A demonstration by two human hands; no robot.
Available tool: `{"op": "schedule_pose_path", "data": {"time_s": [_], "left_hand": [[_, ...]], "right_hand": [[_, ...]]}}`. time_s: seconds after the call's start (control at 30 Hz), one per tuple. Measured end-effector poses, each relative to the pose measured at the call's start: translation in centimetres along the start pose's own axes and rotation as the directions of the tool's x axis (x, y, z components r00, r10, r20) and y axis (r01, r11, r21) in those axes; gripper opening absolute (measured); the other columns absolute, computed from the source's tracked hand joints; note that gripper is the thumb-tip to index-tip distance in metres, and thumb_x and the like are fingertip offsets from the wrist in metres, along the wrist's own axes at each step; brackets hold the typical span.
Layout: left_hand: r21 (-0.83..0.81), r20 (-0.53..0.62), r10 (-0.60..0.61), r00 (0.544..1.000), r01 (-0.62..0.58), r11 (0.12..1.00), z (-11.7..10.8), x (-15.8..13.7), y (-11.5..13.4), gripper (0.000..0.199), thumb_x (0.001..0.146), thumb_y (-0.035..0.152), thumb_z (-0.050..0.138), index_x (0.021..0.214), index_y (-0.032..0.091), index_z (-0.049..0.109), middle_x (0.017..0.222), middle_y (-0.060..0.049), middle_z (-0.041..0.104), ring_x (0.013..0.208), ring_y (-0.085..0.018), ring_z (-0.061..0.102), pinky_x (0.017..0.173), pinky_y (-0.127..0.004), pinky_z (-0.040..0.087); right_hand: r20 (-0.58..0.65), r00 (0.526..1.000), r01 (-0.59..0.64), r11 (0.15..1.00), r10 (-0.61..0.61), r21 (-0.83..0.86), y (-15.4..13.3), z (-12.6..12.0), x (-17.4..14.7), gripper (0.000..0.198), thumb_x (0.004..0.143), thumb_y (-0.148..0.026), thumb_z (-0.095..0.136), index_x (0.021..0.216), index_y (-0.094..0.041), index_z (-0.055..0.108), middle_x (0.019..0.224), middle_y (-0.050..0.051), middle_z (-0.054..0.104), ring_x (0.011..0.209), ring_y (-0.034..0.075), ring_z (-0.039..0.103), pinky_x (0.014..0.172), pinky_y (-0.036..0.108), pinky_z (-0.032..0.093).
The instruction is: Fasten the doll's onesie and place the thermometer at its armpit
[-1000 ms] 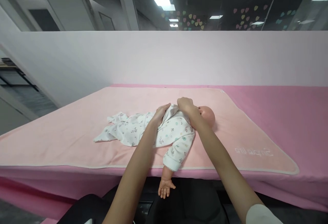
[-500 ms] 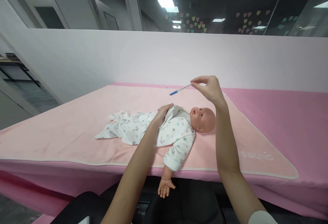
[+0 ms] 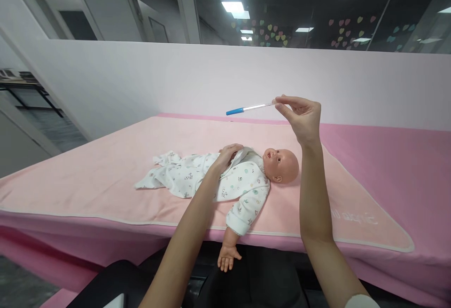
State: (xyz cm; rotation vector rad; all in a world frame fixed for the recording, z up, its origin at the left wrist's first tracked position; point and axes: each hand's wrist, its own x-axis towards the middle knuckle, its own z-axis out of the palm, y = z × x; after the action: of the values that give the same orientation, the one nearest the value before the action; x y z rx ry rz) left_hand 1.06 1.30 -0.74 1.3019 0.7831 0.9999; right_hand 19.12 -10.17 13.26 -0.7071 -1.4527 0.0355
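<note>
My right hand [image 3: 301,114] is raised above the doll's head, with thumb and fingertips pinching the end of a thin glass thermometer [image 3: 259,106]. Its blue end [image 3: 234,111] points left and the stick lies almost level. On the pink mat, a baby doll [image 3: 281,165] rests on its back with its head to the right. It wears a white printed outfit [image 3: 243,178]. My left hand [image 3: 228,155] is on the doll's chest, its fingers closed at the pulled-up front edge of the outfit. The fingertips are partly hidden by the cloth.
A peach mat [image 3: 105,171] with a pale border covers part of the pink tabletop [image 3: 394,167]. Behind it stands a white low wall [image 3: 211,77] with dark glass above. One doll arm [image 3: 229,250] hangs over the table's front edge, near my lap.
My right hand has risen and moved slightly right with the thermometer, which has turned from slanting down to almost level. The left hand stays on the doll's chest.
</note>
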Motion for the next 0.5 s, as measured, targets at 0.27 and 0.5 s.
{"op": "schedule_pose_path", "data": {"time_s": [0.27, 0.5], "left_hand": [[-0.017, 0.021, 0.023, 1.0, -0.023, 1.0, 0.02, -0.13, 0.08, 0.024, 0.06, 0.035, 0.068, 0.069, 0.015, 0.061, 0.056, 0.003, 0.053, 0.05, -0.008, 0.042, 0.047, -0.021, 0.03], [0.003, 0.06, 0.034, 0.998, -0.034, 0.999, 0.26, -0.47, 0.42, 0.024, 0.055, 0.031, 0.073, 0.069, 0.016, 0.059, 0.046, 0.006, 0.042, 0.041, -0.005, 0.034, 0.042, -0.021, 0.021]], "right_hand": [[-0.001, 1.0, -0.024, 0.997, 0.024, -0.069, -0.16, 0.01, -0.02, 0.014, 0.076, -0.028, 0.06, 0.087, -0.022, 0.067, 0.09, -0.001, 0.069, 0.095, 0.013, 0.062, 0.101, 0.04, 0.04], [-0.015, 1.0, 0.009, 0.994, -0.011, -0.106, -0.05, 0.17, -0.01, 0.014, 0.077, -0.028, 0.06, 0.087, -0.022, 0.067, 0.088, -0.002, 0.069, 0.089, 0.013, 0.064, 0.102, 0.042, 0.039]]}}
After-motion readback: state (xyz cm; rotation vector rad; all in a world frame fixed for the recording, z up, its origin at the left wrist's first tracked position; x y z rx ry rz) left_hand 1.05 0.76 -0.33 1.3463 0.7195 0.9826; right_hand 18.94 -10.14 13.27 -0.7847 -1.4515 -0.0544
